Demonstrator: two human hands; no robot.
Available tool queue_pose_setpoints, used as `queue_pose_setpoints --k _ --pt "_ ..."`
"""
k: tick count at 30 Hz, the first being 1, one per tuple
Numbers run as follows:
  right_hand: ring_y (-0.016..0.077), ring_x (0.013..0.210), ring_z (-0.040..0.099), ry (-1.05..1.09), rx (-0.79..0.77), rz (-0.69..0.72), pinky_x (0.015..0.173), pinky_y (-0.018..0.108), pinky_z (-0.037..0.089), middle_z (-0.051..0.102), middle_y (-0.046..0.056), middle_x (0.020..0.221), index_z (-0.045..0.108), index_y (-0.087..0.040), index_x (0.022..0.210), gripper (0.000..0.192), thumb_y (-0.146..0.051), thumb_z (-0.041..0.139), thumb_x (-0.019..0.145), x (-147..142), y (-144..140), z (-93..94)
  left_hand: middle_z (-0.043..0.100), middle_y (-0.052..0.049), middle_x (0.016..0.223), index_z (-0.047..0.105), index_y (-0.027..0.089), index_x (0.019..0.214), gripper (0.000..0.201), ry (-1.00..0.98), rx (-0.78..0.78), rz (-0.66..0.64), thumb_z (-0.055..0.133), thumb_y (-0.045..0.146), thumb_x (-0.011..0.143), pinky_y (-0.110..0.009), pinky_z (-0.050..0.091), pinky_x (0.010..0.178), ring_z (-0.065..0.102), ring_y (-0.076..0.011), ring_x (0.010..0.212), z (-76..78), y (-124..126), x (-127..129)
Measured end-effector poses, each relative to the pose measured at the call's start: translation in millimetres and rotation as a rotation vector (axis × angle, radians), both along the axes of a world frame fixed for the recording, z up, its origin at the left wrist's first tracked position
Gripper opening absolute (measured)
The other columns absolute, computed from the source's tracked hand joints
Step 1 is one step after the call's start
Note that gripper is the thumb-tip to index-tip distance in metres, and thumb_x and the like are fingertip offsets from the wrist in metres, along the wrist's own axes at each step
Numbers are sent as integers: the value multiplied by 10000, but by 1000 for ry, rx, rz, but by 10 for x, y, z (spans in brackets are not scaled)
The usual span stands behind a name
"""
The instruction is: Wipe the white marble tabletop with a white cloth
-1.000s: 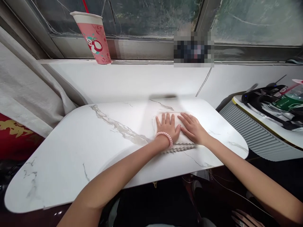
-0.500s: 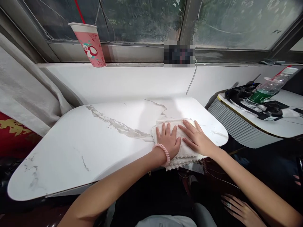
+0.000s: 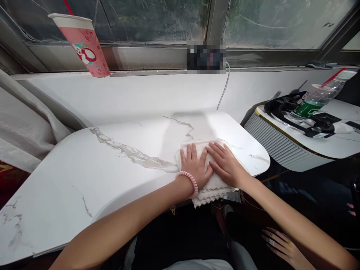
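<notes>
Both of my hands pressed flat on a folded white cloth at the near edge of the marble table.

My left hand lies palm down on the cloth's left half, fingers spread and straight, grasping nothing; a pink coil band circles its wrist; my right hand lies flat just beside it, fingers extended toward the left, touching the left thumb, likewise gripping nothing; the cloth's scalloped hem hangs slightly over the table's near edge; a pink paper cup stands on the window ledge, well apart to the left; a plastic bottle lies on a second table to the right; another person's hand shows below, apart from mine.
</notes>
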State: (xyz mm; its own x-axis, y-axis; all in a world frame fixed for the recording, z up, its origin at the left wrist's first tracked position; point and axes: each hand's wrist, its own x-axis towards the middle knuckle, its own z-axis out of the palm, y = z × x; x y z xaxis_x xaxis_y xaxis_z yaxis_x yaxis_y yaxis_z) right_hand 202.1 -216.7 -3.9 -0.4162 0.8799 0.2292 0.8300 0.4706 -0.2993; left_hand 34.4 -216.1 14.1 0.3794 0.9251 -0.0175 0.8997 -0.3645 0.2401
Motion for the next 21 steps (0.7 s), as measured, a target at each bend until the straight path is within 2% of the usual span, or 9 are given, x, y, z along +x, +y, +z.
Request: queue_pose_setpoints --k 5,10,13,17,21 --pt "278 1495 228 -9 2 -24 1211 594 201 328 71 1591 321 -274 1534 558 -493 282 1021 168 79 75 279 -130 1611 345 222 1523 640 -16 57 -4 350 508 951 -624 114 1189 175 -388 1488 -34 116 148" --pt "254 1489 252 -22 -20 -26 1225 567 200 329 45 1593 339 -296 1518 542 -501 270 1020 306 161 88 242 -185 1612 337 174 1527 648 -30 48 -29 314 492 963 -652 83 1180 139 -416 1488 -50 174 298" --pt "262 1473 296 -33 10 -32 1212 572 235 363 31 1577 352 -324 1508 528 -500 261 1018 377 276 56 256 -181 1608 325 168 1531 648 -35 51 -23 298 485 966 -666 88 1174 150 -415 1486 -50 247 363" --pt "268 1456 329 -35 38 -36 1195 574 258 402 38 1555 386 -319 1486 533 -518 246 1012 428 570 -1 270 -153 1610 325 189 1532 648 -38 54 -13 290 497 963 -644 89 1183 164 -398 1488 -52 503 407" --pt "282 1431 361 15 81 -28 1176 568 263 441 72 1527 462 -266 1441 547 -519 245 1007 412 1064 -52 258 -130 1618 321 205 1534 641 -18 41 31 290 496 964 -599 78 1199 170 -369 1494 -27 938 405"
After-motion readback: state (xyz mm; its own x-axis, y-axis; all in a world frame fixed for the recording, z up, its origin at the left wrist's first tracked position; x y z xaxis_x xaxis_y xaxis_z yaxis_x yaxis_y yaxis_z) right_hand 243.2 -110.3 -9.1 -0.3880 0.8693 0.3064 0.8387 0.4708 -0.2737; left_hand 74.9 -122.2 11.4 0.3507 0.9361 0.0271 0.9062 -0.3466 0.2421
